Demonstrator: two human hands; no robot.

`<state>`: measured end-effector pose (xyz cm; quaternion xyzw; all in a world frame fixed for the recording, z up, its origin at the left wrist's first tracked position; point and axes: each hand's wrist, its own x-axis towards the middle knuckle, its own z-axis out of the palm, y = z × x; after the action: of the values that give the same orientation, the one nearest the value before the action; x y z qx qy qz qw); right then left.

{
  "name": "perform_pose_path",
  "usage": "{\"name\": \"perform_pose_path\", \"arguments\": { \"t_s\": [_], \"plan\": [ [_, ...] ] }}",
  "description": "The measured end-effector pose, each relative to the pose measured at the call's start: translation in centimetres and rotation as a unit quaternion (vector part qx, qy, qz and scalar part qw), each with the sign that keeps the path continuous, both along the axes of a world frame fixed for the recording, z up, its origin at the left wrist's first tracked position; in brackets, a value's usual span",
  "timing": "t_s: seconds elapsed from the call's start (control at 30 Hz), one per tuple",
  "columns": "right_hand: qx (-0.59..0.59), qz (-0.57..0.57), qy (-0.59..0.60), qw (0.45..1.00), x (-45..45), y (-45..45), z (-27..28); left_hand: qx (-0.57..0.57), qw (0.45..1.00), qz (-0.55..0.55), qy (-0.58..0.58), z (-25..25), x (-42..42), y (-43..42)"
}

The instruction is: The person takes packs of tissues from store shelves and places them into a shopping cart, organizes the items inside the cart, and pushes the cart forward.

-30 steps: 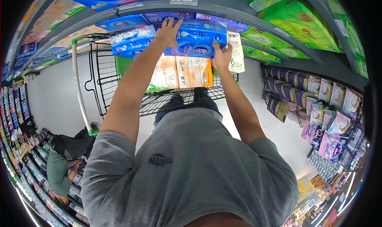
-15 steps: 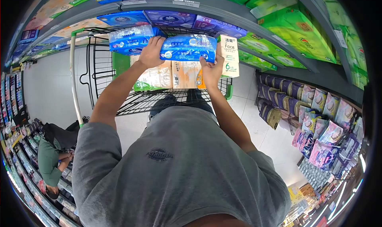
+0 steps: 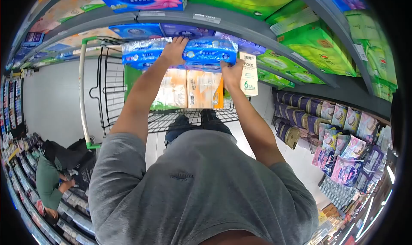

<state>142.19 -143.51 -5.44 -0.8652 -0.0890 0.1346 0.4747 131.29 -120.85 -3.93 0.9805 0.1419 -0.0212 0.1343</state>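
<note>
Blue plastic-wrapped tissue packs [image 3: 206,55] lie in a row across the top of the load in the shopping cart [image 3: 105,94]. My left hand [image 3: 175,51] rests over the middle of the row, its fingers curled across the upper edge. At the right end, my right hand [image 3: 233,73] grips the lower corner, thumb in front. Below them sit orange-and-white tissue packs [image 3: 201,90]. A cream-coloured "Face" tissue pack [image 3: 249,75] stands upright just right of my right hand.
Shelves [image 3: 253,19] with green, blue and purple tissue packs run along the far side. A rack of hanging packages [image 3: 339,133] is at the right. The cart's handle [image 3: 82,94] is at the left. A person in a green top [image 3: 48,176] stands by the left-hand shelves.
The blue pack between my hands has come against the left blue pack, closing the gap. My left hand has shifted slightly right, and the view has tilted a little.
</note>
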Motion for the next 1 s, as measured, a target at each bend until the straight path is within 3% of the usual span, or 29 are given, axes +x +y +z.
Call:
{"name": "perform_pose_path", "arguments": {
  "t_s": [0.13,0.2,0.23,0.27,0.3,0.37,0.4,0.47,0.53,0.57,0.63,0.67,0.7,0.73,0.8,0.83,0.87,0.93,0.97,1.0],
  "plan": [
    [-0.06,0.07,-0.016,0.996,1.3,-0.8,-3.9,0.007,0.999,0.022,0.023,-1.8,-0.1,-0.6],
    [-0.029,0.087,0.047,0.995,2.9,-1.2,-7.7,0.007,0.998,0.036,0.053,-2.1,0.3,-0.5],
    [-0.135,0.115,0.057,0.983,1.9,-0.7,0.4,0.001,0.997,0.036,0.061,-2.2,0.4,-0.4],
    [-0.117,0.117,0.081,0.983,2.3,-0.8,-0.1,-0.004,0.997,0.038,0.069,-2.2,0.5,-0.2],
    [-0.064,0.142,0.042,0.987,2.4,-1.1,-2.3,0.003,0.996,0.048,0.079,-2.1,0.4,-0.3],
    [-0.049,0.09,-0.109,0.989,0.8,-1.6,-1.8,0.04,0.997,0.063,0.024,-1.9,-0.5,-0.9],
    [-0.021,0.067,-0.085,0.994,0.4,-1.8,-2.7,0.021,0.996,0.086,-0.011,-2.3,-1.2,-1.3],
    [-0.017,0.047,-0.169,0.984,-2.5,-2.4,-0.9,0.012,0.987,0.106,-0.12,-3.9,-3.3,-2.0],
    [-0.059,0.108,0.058,0.991,-3.8,-2.3,-6.1,-0.006,0.98,0.139,-0.143,-4.2,-5.2,-3.0],
    [-0.05,0.106,0.049,0.992,-3.5,-1.1,-5.2,-0.011,0.978,0.133,-0.159,-4.3,-6.1,-3.4],
    [0.049,0.083,0.177,0.98,-2.9,1.2,-2.1,-0.024,0.974,0.147,-0.172,-3.7,-7.3,-4.3],
    [0.056,0.087,0.172,0.98,-1.8,1.8,-0.2,-0.033,0.971,0.166,-0.166,-3.3,-8.0,-5.0],
    [0.167,0.014,0.334,0.927,-0.1,2.3,1.9,-0.041,0.967,0.171,-0.184,-3.5,-8.8,-5.4],
    [0.271,-0.058,0.484,0.83,0.6,2.7,3.1,-0.058,0.963,0.188,-0.183,-3.7,-9.9,-5.8],
    [0.241,-0.096,0.466,0.846,1.1,3.1,0.1,-0.112,0.95,0.22,-0.191,-3.9,-12.5,-6.8],
    [0.182,0.022,0.338,0.923,1.1,2.1,-2.8,-0.089,0.952,0.226,-0.185,-4.8,-14.3,-7.1],
    [0.114,0.138,0.196,0.964,0.6,0.9,-4.5,-0.097,0.949,0.24,-0.181,-5.6,-16.5,-7.4],
    [-0.105,0.222,0.095,0.965,-1.4,-2.7,-4.1,-0.154,0.926,0.312,-0.147,-6.7,-21.6,-8.0],
    [-0.177,0.218,0.086,0.956,-2.2,-4.2,-8.6,-0.134,0.923,0.341,-0.115,-6.4,-24.0,-8.3],
    [-0.169,0.341,0.068,0.922,-3.7,-6.8,-6.4,-0.134,0.929,0.334,-0.087,-6.3,-26.8,-8.1]
  ]
}}
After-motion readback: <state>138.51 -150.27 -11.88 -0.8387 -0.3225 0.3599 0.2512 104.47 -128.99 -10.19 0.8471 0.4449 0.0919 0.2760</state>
